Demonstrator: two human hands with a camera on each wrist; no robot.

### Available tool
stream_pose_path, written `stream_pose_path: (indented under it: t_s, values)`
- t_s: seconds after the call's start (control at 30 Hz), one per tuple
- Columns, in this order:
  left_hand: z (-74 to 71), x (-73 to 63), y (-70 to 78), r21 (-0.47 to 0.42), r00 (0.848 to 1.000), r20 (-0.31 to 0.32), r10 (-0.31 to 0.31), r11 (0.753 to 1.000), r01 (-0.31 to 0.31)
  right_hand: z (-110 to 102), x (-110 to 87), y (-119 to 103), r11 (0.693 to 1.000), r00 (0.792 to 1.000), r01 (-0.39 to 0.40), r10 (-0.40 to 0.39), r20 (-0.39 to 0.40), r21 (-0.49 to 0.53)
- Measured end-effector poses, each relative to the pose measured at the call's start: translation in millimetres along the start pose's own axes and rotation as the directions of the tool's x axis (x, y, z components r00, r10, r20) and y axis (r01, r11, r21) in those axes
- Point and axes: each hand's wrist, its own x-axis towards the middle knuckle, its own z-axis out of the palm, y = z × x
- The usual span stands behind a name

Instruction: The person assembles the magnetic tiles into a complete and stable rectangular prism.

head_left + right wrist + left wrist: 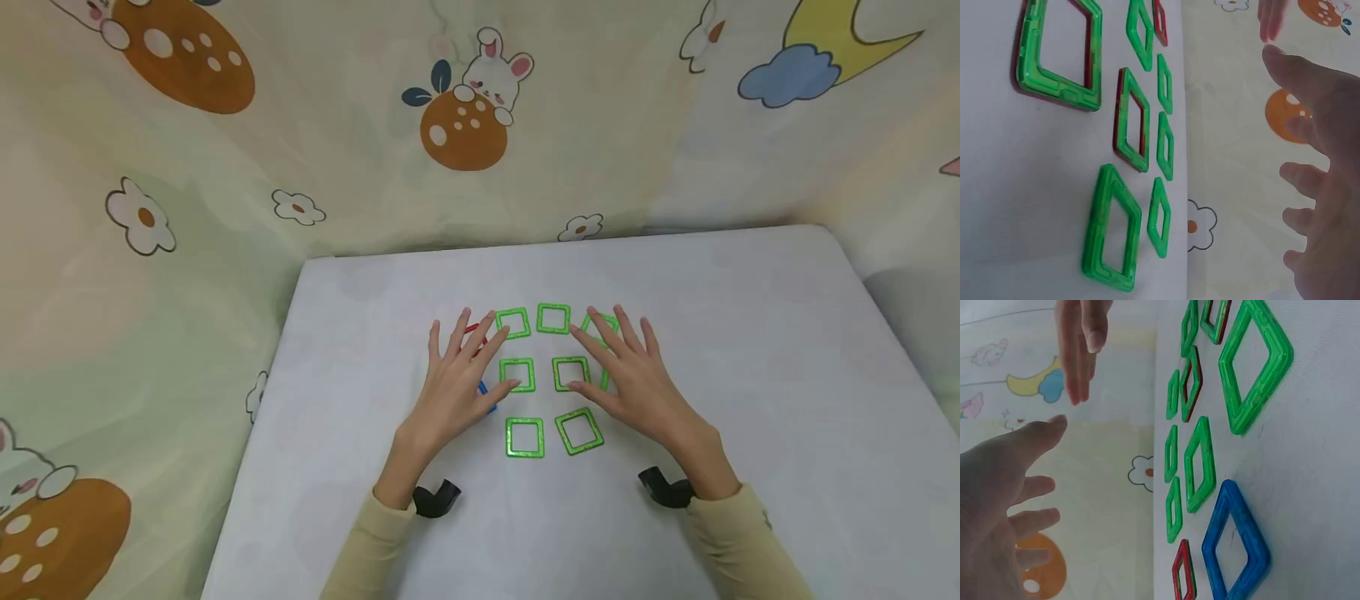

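My left hand [457, 387] hovers over the left part of a group of square frame-shaped magnetic tiles, fingers spread, holding nothing. Partly hidden beneath it are a red tile [1177, 575] and a blue tile [1210, 550]. Over the right part of the group, my right hand [645, 383] is also raised with spread fingers and nothing in it. Between the hands lie several green tiles, among them a near left one [513, 437] and a tilted near right one [564, 435]. In the right wrist view, red shows under the edge of a green tile [1120, 119].
The tiles lie flat in rough rows on a white table [360, 333]. Behind and to the left hangs a pale curtain [360, 150] printed with rabbits and flowers. A black curved piece [437, 500] sticks out at the left wrist, and another [666, 490] at the right.
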Motion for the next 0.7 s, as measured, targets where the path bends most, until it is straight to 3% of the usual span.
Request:
stream_pose_path:
  t_s: [0.3,0.5,0.7]
  values:
    - [18.5,8.9,-0.5,-0.073,0.995,0.089,0.044,0.997,-0.037,13,2.8,5,0.994,0.997,-0.047,0.041,0.058,0.094]
    - [33.0,14.7,-1.4,-0.133,0.977,0.205,0.05,0.991,-0.023,25,4.4,10,0.987,0.983,-0.113,0.094,0.158,0.117]
    - [43.9,17.7,-2.3,-0.157,0.959,0.284,0.023,0.987,0.022,33,7.4,10,0.986,0.977,-0.093,0.064,0.206,0.137]
